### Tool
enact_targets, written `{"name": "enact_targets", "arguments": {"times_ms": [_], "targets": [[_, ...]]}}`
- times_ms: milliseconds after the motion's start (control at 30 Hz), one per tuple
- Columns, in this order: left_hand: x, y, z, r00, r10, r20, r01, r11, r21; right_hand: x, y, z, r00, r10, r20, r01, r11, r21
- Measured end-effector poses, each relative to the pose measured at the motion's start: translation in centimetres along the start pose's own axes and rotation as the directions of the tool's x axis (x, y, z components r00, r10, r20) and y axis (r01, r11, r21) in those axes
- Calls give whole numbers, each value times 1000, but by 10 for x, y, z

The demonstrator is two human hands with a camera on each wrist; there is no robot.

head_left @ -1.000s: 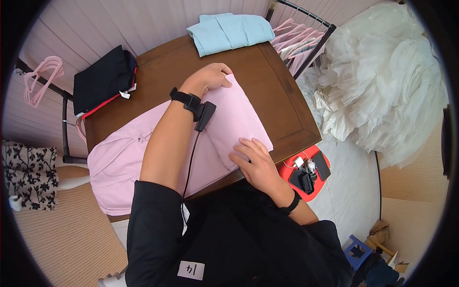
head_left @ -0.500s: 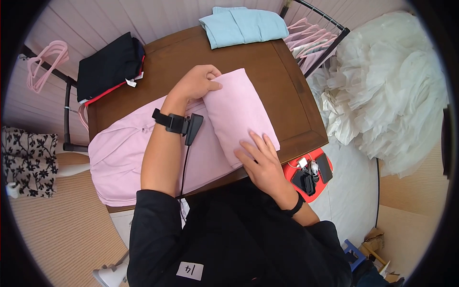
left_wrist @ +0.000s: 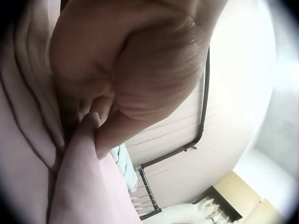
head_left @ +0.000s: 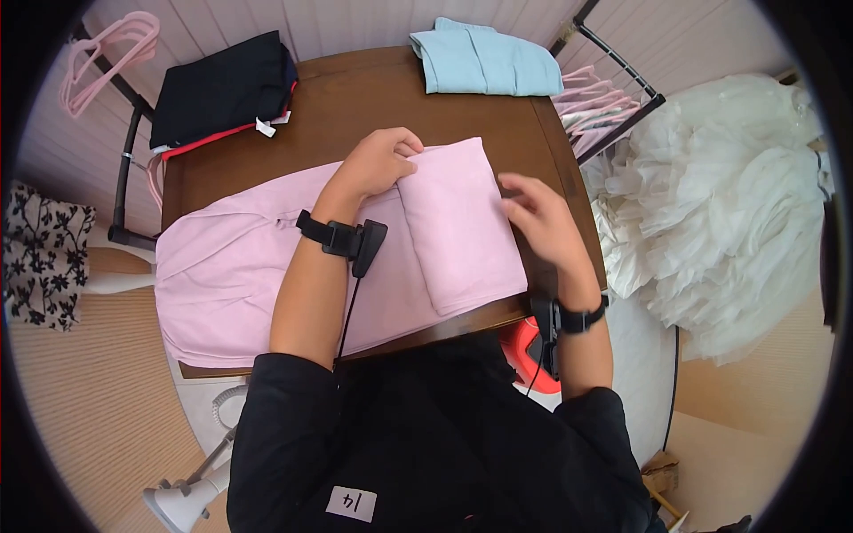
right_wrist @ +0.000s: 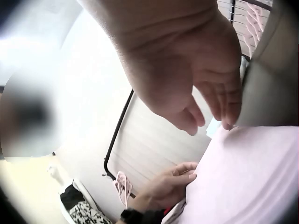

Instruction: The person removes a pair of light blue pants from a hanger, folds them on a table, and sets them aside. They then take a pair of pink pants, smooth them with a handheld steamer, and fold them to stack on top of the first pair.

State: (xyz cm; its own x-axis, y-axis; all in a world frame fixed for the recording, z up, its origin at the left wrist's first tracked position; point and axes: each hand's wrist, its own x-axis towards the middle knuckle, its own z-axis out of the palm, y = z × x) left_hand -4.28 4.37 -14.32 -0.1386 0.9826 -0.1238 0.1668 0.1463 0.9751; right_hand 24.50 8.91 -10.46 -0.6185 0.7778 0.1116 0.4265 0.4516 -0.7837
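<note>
A pink garment (head_left: 240, 240) lies along the front of the wooden table, its right end folded over into a thick, smooth section (head_left: 462, 231). At the far edge of that fold is my left hand (head_left: 378, 167), pinching the cloth. The left wrist view shows the thumb on one side of the pink cloth (left_wrist: 88, 186), with the other fingers partly hidden behind it. My right hand (head_left: 544, 222) hovers just beyond the garment's right edge, fingers loosely bent and holding nothing. In the right wrist view its fingertips hang close over the pink fold (right_wrist: 247, 163).
Dark folded clothes (head_left: 222, 89) with a red layer sit at the back left. A light blue folded garment (head_left: 484, 60) lies at the back right. Racks with pink hangers (head_left: 111, 53) flank the table. A white tulle dress (head_left: 711, 204) stands right, and a red stool (head_left: 524, 346) is below the front edge.
My right hand has lifted off the folded section and moved away to its right edge. My left hand still holds the far edge, where the fold now lies flatter and wider.
</note>
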Motion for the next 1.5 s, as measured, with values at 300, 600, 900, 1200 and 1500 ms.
{"name": "enact_targets", "arguments": {"times_ms": [300, 600, 900, 1200, 1500], "targets": [[-5, 4, 2, 988, 90, -124, -78, 992, 101, 73, 19, 15, 985, 61, 160, -79, 991, 110], [1, -13, -3, 993, 54, -107, -56, 998, -17, 72, 8, 12, 896, 166, 412, -278, 932, 231], [6, -14, 7, 994, 58, -91, -67, 993, -99, 74, 36, 15, 950, 78, 304, -189, 915, 356], [12, -12, 7, 996, 76, -56, -83, 988, -133, 73, 28, -2, 904, 140, 404, -265, 925, 271], [13, -5, -1, 1000, -2, 0, 1, 971, -238, 63, 1, -28, 729, 106, 676, -207, 976, 71]]}}
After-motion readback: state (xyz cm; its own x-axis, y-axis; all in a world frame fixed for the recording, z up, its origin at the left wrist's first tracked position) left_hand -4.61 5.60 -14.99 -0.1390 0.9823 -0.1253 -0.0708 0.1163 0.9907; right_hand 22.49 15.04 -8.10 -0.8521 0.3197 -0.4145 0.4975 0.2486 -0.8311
